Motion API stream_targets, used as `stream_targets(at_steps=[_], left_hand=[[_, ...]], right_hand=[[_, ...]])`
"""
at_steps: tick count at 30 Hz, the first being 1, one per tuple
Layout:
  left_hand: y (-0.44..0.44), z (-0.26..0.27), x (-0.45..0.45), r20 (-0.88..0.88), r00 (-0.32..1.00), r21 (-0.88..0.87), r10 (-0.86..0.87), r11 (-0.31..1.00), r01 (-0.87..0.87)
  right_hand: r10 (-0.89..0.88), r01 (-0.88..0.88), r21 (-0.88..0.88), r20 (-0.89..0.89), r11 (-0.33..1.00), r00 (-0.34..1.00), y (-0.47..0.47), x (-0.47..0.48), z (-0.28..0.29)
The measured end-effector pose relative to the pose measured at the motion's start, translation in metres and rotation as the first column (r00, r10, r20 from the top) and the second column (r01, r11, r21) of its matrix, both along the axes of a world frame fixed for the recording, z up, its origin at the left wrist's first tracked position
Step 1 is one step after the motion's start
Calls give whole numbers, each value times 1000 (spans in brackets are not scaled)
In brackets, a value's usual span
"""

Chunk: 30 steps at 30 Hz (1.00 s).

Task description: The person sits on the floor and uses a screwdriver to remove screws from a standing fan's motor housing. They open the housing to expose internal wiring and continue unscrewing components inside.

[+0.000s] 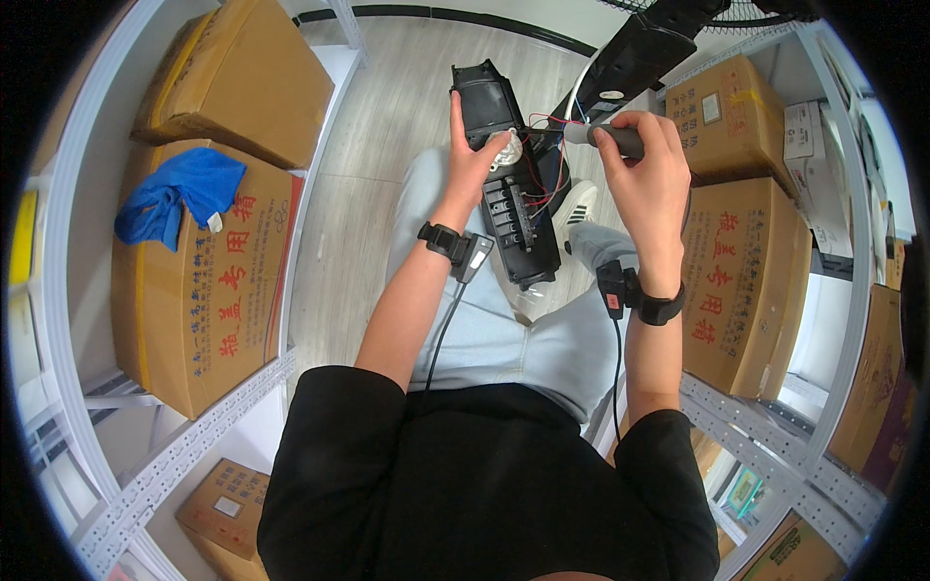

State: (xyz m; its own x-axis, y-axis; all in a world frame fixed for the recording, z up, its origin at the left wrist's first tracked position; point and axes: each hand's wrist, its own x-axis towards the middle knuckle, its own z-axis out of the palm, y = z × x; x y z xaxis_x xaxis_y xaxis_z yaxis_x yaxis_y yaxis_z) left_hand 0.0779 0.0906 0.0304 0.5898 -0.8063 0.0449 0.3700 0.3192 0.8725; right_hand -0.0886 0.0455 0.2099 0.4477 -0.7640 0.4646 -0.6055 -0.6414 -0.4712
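Observation:
My left hand [468, 156] grips a long black plastic housing [485, 98], fingers along its left side and thumb on a round whitish part [508, 151] set in it. Below that part sits a black block of push-button switches [508, 214], with thin red, dark and pale wires [541, 196] at its right side. In my right hand [650, 163] is a screwdriver [617, 140] with a grey and black handle. It lies nearly level, its shaft reaching left to the round part; whether its tip touches a screw is too small to tell.
Wires run from the housing towards a black fan column [639, 58], with a wire fan grille [755, 18] above. Shelves with cardboard boxes [218, 290] flank me; a blue cloth [182, 192] lies on one. Cabled wristbands [450, 245] are on both wrists. My shoe [577, 207] shows beside the housing.

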Motion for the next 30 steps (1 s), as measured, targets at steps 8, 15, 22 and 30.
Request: stream_targets(at_steps=[8, 15, 22, 30], left_hand=[[0, -1, 0, -35, 999, -14, -31, 999, 31], [-2, -5, 1, 24, 1000, -7, -4, 1000, 4], [-5, -20, 5, 158, 987, 123, -12, 992, -8], [-6, -29, 3, 131, 991, 118, 15, 992, -31]], right_hand=[[4, -5, 19, 19, 1000, 1000, -2, -1, -7], [18, -17, -24, 53, 1000, 998, -2, -2, -8], [48, -48, -2, 106, 999, 993, 0, 2, -7], [53, -53, -7, 129, 999, 990, -2, 4, -11]])
